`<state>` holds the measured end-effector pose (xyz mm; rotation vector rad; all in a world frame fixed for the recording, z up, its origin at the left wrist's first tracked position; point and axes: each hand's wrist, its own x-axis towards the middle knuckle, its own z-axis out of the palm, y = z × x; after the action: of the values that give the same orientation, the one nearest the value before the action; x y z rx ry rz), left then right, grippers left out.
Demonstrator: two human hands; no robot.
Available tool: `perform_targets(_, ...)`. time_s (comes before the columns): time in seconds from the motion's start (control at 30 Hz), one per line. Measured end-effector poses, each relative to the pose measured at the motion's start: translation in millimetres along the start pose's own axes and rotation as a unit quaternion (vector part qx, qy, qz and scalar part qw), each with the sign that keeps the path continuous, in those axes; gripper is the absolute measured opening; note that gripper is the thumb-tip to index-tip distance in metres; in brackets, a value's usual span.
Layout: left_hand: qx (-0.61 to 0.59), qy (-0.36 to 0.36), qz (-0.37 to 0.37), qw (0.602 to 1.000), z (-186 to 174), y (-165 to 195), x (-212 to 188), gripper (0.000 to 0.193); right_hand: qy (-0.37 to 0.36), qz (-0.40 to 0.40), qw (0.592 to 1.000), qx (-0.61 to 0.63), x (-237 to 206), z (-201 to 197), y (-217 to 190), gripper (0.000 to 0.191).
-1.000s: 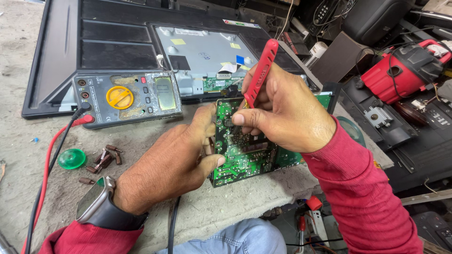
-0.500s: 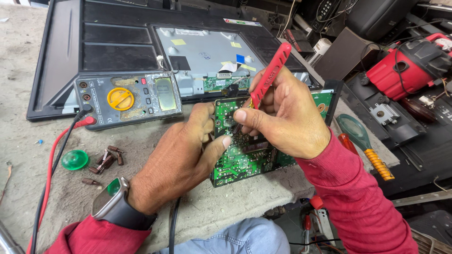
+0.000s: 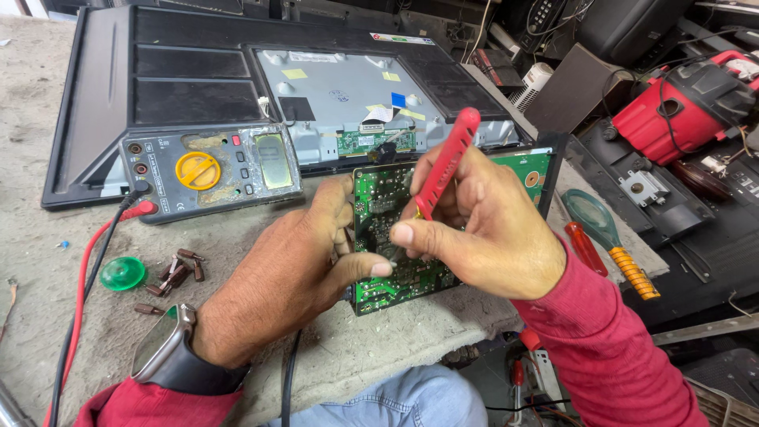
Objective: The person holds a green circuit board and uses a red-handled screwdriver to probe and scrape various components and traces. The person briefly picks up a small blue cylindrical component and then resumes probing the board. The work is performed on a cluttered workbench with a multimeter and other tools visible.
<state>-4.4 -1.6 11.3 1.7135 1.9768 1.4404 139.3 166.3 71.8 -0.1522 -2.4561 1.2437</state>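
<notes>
A green circuit board (image 3: 389,277) lies on the worn grey bench in front of me. My right hand (image 3: 482,229) grips a red probe (image 3: 447,162) like a pen, its tip down on the board. My left hand (image 3: 296,269) is curled on the board's left edge, with a black lead running out under the wrist; what its fingers pinch is hidden. A grey multimeter (image 3: 209,168) with a yellow dial rests to the upper left, a red lead (image 3: 87,269) plugged into it.
An opened flat screen chassis (image 3: 198,71) with a metal plate lies behind. A green cap (image 3: 122,273) and small brown parts (image 3: 178,273) sit left. A magnifier and red screwdriver (image 3: 585,247) lie right, with a red machine (image 3: 680,99) beyond.
The view has drifted a little; both hands stay on the board. The red probe tip has shifted slightly on the board while the left hand keeps its hold.
</notes>
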Motion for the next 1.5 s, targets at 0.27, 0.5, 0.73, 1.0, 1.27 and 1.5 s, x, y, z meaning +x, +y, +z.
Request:
perform_targets(0.27,0.030,0.028,0.159,0.986,-1,-3,0,0.109,0.035,-0.029,0.995,0.091,-28,-11,17,0.042)
perform_targets(0.5,-0.022,-0.115,-0.097,0.988,-5,4,2,0.118,0.145,-0.066,0.972,0.173,-44,-10,41,0.042)
perform_targets(0.73,0.012,-0.129,-0.033,0.991,-11,-3,-4,0.113,0.236,-0.134,0.924,0.268,-58,-4,85,0.040)
perform_targets(1.0,-0.021,-0.106,-0.024,0.994,-9,0,-4,0.102,0.309,-0.107,0.905,0.272,-85,28,116,0.035)
perform_targets(1.27,-0.069,-0.083,-0.092,0.990,-2,6,3,0.098,0.262,-0.086,0.913,0.299,-94,22,133,0.028)
perform_targets(1.5,-0.085,-0.081,-0.088,0.989,0,5,3,0.099,0.237,-0.045,0.885,0.398,-87,15,133,0.036)
